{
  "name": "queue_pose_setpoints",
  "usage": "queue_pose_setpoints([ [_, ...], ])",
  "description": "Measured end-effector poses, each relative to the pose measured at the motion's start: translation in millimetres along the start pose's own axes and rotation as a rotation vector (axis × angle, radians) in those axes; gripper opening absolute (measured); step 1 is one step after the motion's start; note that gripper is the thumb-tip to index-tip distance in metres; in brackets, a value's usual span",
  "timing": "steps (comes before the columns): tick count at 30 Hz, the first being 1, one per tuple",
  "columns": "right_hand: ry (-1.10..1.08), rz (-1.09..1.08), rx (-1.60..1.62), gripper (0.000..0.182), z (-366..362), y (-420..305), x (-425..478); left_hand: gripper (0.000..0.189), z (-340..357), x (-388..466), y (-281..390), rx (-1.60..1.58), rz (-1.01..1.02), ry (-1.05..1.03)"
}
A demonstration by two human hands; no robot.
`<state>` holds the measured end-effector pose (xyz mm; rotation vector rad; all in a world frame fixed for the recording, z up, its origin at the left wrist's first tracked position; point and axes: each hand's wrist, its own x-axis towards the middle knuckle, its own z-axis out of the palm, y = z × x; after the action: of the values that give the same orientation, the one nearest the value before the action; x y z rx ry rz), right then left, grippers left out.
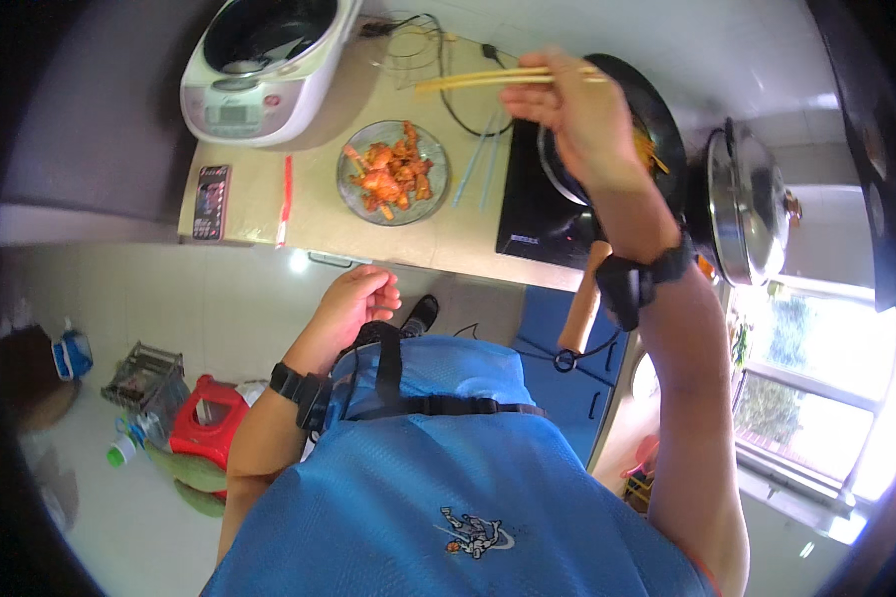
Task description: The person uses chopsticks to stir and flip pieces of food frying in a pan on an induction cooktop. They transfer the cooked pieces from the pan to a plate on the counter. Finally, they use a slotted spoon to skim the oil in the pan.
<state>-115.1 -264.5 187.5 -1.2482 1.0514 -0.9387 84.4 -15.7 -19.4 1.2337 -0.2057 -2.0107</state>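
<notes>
My right hand [582, 123] is raised over the wok and holds a pair of wooden chopsticks [485, 77], their tips pointing left above the counter. Beneath that hand is a black wok [653, 93] with a wooden handle [585, 306]; yellowish food [648, 149] shows inside, partly hidden by my hand and wrist. My left hand [358, 302] hangs in front of the counter edge, loosely curled and holding nothing. Nearest to it on the counter [411, 246] is a grey plate [349, 203] of reddish-brown cooked pieces [388, 179].
A white rice cooker [246, 112] stands open at the back left, near a power cord [448, 97]. A phone [211, 201], a red-and-white wrapper [285, 201] and two pale blue sticks [478, 164] lie on the counter. Right of the black cooktop [537, 242] is a lidded steel pot [747, 201].
</notes>
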Motion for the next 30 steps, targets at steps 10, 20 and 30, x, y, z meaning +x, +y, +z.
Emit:
queue_pose_setpoints([
  [10, 0.571, -0.189, -0.199, 0.042, -257.1, -72.3, -54.7, 0.017, 14.0, 1.9, 4.0, 0.040, -0.015, -0.018],
  [20, 0.705, -0.106, -0.373, 0.042, -319.3, 15.7, -35.0, 0.020, 45.6, 5.9, 6.1, 0.133, -0.052, -0.029],
  [30, 0.676, 0.000, -0.585, 0.049, -333.6, 8.6, -21.0, 0.018, 60.8, -1.3, -12.9, 0.122, -0.050, 0.036],
])
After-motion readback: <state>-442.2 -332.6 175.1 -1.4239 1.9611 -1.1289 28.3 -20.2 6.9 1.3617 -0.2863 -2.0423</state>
